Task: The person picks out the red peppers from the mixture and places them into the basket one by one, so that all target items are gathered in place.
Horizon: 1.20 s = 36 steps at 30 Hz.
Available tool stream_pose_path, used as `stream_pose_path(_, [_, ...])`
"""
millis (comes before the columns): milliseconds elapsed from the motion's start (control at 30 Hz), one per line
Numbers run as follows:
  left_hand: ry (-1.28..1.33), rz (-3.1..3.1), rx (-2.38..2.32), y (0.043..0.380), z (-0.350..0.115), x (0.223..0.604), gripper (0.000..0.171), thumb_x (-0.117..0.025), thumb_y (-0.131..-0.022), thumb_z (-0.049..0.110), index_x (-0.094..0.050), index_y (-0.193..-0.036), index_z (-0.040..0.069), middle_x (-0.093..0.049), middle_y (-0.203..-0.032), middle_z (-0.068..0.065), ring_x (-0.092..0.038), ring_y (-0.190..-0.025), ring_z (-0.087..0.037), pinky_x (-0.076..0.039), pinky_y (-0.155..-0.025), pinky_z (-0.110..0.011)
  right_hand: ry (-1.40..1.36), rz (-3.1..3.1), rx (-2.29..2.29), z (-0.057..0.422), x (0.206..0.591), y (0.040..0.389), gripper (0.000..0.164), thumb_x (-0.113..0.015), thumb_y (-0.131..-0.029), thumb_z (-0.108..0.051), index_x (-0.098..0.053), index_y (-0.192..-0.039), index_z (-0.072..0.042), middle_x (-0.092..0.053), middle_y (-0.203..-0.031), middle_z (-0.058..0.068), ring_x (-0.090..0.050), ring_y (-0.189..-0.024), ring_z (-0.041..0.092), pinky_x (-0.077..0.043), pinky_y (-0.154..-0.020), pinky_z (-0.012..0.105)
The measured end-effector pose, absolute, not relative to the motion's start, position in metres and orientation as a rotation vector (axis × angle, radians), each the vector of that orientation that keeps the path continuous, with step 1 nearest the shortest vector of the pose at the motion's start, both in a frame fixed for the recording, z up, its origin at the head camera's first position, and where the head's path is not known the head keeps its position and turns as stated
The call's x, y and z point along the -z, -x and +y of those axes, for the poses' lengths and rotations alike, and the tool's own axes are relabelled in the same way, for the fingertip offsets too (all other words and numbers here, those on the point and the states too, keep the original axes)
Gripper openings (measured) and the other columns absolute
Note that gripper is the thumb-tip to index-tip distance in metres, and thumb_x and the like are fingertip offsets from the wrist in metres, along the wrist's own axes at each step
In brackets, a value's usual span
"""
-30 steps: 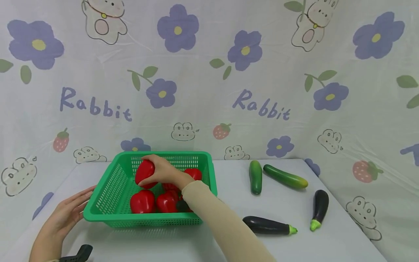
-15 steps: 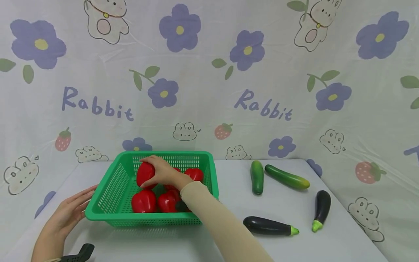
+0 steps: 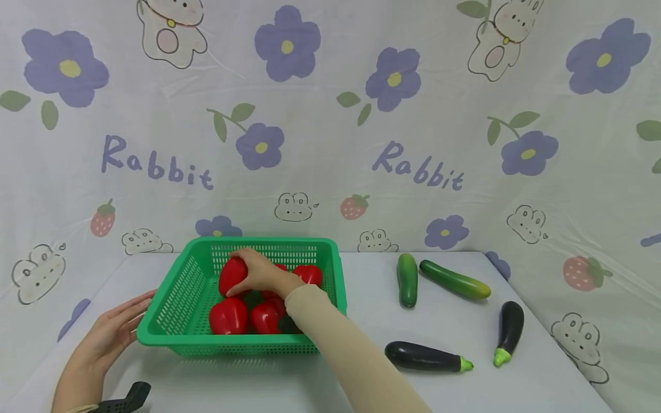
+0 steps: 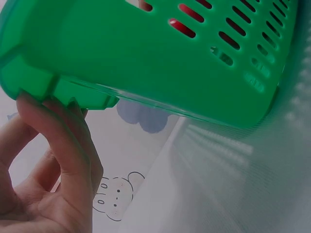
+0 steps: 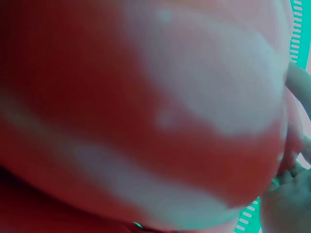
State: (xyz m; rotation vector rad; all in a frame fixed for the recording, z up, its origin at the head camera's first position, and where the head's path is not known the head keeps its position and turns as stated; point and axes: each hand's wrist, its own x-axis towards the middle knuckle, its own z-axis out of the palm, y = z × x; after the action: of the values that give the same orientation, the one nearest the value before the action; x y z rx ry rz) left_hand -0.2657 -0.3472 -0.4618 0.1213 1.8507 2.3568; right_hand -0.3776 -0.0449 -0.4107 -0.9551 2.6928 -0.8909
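In the head view a green plastic basket holds several red bell peppers. My right hand reaches into it and grips one red bell pepper between thumb and fingers, over the basket's back left part. Just in front of that lie two more, a left bell pepper and a middle bell pepper. At the basket's left side is my left hand, its fingertips touching the underside of the rim in the left wrist view. A close, blurred red bell pepper fills most of the right wrist view.
Right of the basket on the white table lie a short cucumber, a longer cucumber, a lying eggplant and another eggplant. A printed cloth hangs behind the table.
My right hand has lowered the held bell pepper slightly and shifted it a little to the right. The left hand keeps its place at the basket; the head view has shifted slightly.
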Motion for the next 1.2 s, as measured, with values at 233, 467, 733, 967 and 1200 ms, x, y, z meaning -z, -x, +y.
stream_pose_path(233, [-0.143,1.843,-2.356,0.2644,-0.3476,0.4623,0.03,-0.05,-0.103,0.014,-0.073,-0.112,0.031,-0.07,-0.111,0.022,-0.067,-0.1,0.0,-0.057,-0.08,-0.025,0.901,2.692,0.875,-0.0448,0.4122,0.3767,0.082,-0.08,-0.081,-0.027,-0.036,-0.149,-0.013,-0.05,-0.141,0.005,-0.049,-0.127,0.019,-0.052,-0.096,0.03])
stream_pose_path(467, [-0.147,1.851,-2.358,0.2639,-0.3478,0.4615,0.03,-0.05,-0.102,0.014,-0.073,-0.111,0.03,-0.07,-0.111,0.022,-0.068,-0.099,0.0,-0.057,-0.079,-0.025,0.914,2.681,0.754,-0.0442,0.4118,0.3771,0.073,-0.077,-0.084,-0.024,-0.042,-0.146,-0.011,-0.052,-0.137,0.005,-0.049,-0.124,0.018,-0.054,-0.09,0.027])
stream_pose_path(733, [-0.099,1.873,-2.344,0.2637,-0.3463,0.4598,0.027,-0.052,-0.102,0.016,-0.073,-0.11,0.032,-0.07,-0.11,0.024,-0.067,-0.099,0.001,-0.057,-0.079,-0.025,0.919,2.691,0.637,-0.0448,0.4118,0.3774,0.074,-0.074,-0.086,-0.026,-0.038,-0.15,-0.012,-0.05,-0.141,0.006,-0.048,-0.128,0.018,-0.052,-0.095,0.029])
stream_pose_path(967, [-0.085,1.885,-2.332,0.2639,-0.3461,0.4597,0.027,-0.052,-0.102,0.018,-0.073,-0.112,0.032,-0.069,-0.11,0.025,-0.066,-0.099,0.002,-0.057,-0.08,-0.025,0.829,2.673,0.777,-0.0429,0.4112,0.3746,0.079,-0.075,-0.086,-0.026,-0.034,-0.151,-0.011,-0.045,-0.149,0.006,-0.045,-0.133,0.02,-0.049,-0.102,0.034])
stream_pose_path(1200, [-0.09,1.886,-2.335,0.2638,-0.3461,0.4596,0.028,-0.052,-0.102,0.017,-0.073,-0.11,0.032,-0.07,-0.109,0.024,-0.066,-0.099,0.002,-0.057,-0.079,-0.025,0.8,2.647,0.911,-0.0415,0.411,0.3754,0.081,-0.077,-0.084,-0.026,-0.033,-0.151,-0.01,-0.041,-0.152,0.008,-0.041,-0.139,0.022,-0.043,-0.109,0.037])
